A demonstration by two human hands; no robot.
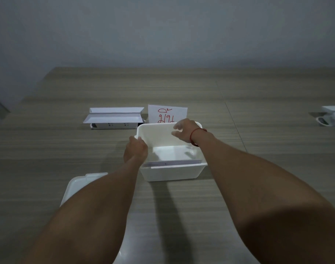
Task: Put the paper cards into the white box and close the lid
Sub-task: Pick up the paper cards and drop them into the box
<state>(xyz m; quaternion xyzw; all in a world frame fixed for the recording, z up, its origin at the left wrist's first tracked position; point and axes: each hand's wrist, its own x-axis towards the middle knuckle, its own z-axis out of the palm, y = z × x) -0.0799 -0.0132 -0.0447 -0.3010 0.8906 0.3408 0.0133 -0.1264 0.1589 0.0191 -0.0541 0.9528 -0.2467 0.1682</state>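
An open white box [172, 172] stands on the wooden table in the middle of the view. Paper cards [172, 163] stand upright against its near inner wall. Behind the box another white card [166, 113] with red writing stands upright. My left hand [135, 149] grips the box's left rim. My right hand [185, 132] hovers over the far right corner, fingers curled and apart, with a red string on the wrist. Whether it touches the rim is unclear. The white lid [75, 185] lies at the near left, partly hidden under my left forearm.
A long white open tray-like box [113, 119] lies at the back left of the table [258, 149]. Another white object [332, 116] sits at the far right edge. A grey wall rises behind the table.
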